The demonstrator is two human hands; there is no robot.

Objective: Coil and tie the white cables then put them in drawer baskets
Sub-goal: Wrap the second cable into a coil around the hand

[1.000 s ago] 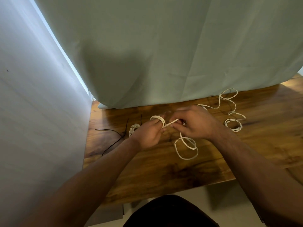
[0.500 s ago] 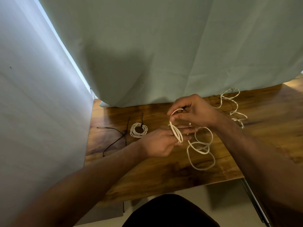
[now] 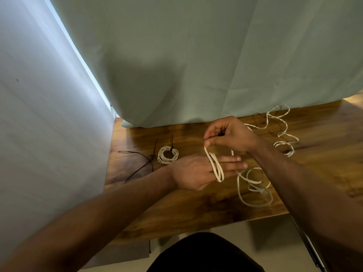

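Uncurled now, left hand [image 3: 192, 171] wears seemingly two white cable [image 3: 217, 169] loops on straight fingers [image 3: 232, 164]; right hand [image 3: 229, 135] pinches the strand.

- Dim and soft overall, with cool daylight leaking through a narrow strip [image 3: 78, 54] between wall [image 3: 29, 114] and curtain [image 3: 216, 55].
- Broad, soft-edged shadow across the curtain, darkest left of centre.
- Glossy sheen on the worktop [image 3: 135, 138] at its far left, and a warm bright patch at its far right corner.
- Slight motion blur on the loose loops of the white cable [image 3: 217, 169] and on the right hand [image 3: 229, 136].
- Fairly sharp on the tied coil [image 3: 168, 154].
- Wide-angle bending toward the edges, with forearms [image 3: 98, 222] stretched large and dark at the bottom corners.
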